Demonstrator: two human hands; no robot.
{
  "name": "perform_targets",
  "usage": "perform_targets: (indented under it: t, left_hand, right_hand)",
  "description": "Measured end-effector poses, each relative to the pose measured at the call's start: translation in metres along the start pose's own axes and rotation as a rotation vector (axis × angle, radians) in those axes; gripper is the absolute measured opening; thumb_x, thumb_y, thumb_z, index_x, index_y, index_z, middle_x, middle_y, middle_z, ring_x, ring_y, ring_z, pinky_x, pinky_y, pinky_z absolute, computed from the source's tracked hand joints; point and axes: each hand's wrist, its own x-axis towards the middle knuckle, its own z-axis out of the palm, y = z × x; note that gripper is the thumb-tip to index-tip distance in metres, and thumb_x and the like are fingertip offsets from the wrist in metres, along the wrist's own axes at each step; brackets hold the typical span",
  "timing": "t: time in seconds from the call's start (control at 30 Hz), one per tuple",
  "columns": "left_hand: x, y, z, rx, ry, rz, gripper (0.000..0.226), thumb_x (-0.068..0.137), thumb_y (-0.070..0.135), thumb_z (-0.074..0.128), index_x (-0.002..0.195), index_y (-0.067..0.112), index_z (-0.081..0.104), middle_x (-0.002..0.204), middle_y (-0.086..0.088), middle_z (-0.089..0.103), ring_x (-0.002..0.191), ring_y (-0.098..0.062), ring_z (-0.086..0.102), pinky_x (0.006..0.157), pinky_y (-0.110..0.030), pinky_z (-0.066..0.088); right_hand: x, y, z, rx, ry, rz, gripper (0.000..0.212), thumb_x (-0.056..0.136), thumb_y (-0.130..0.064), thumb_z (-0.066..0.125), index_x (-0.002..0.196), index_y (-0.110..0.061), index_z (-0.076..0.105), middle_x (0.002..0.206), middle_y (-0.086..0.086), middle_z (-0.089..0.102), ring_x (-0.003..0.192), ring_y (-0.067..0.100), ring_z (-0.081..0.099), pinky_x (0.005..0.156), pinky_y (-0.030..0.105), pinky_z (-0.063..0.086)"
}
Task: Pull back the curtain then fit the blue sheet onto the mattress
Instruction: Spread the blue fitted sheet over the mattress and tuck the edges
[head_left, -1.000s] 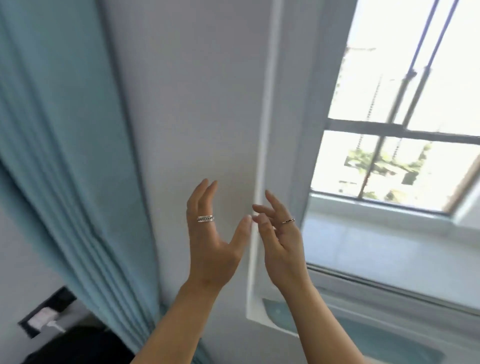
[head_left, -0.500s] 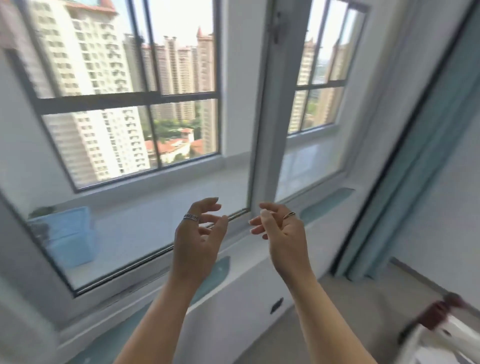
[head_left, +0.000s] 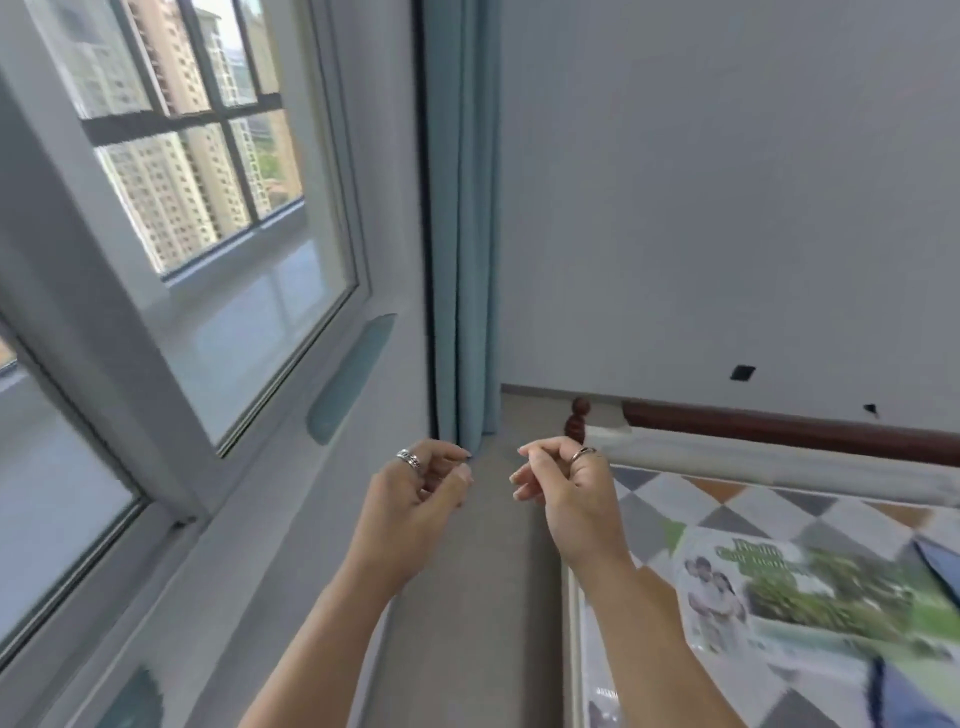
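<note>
Curtain (head_left: 462, 234) gathered ahead, my left hand (head_left: 421, 499) and right hand (head_left: 566, 493) loosely curled, gripping nothing, mattress (head_left: 701, 501) at right

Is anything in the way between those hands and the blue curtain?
Nothing visible. The left hand and right hand are empty, with only bare floor between them and the curtain; the bedpost stands right of it.
</note>
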Motion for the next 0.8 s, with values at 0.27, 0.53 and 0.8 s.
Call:
perform_targets:
  t: [0.27,0.53,0.8]
  left_hand:
    - [0.138,-0.007,0.071,0.066,-0.223,0.003,0.018,0.092,0.000,0.062,0.090,0.017,0.069,0.076,-0.007,0.072,0.069,-0.023,0.068,0.069,-0.022,0.055]
    - [0.238,-0.015,0.180,-0.026,-0.441,0.006,0.018,0.094,0.004,0.062,0.090,0.020,0.070,0.079,-0.001,0.074,0.064,-0.013,0.068,0.064,-0.016,0.051]
    - [0.274,-0.033,0.367,-0.102,-1.037,0.071,0.016,0.096,0.013,0.061,0.093,0.028,0.068,0.081,0.003,0.074,0.069,-0.011,0.069,0.065,-0.019,0.052]
  right_hand:
    - [0.117,0.024,-0.050,0.071,0.171,0.073,0.016,0.091,-0.024,0.057,0.082,-0.023,0.071,0.073,0.008,0.073,0.058,0.014,0.065,0.056,0.016,0.047]
    - [0.184,0.028,-0.137,0.015,0.408,0.081,0.013,0.095,-0.013,0.060,0.089,-0.013,0.071,0.074,0.007,0.073,0.063,0.009,0.067,0.055,0.012,0.048]
    - [0.127,0.060,-0.243,-0.100,1.013,0.254,0.015,0.097,-0.015,0.059,0.086,-0.017,0.068,0.076,0.009,0.072,0.062,0.009,0.066,0.056,0.015,0.048]
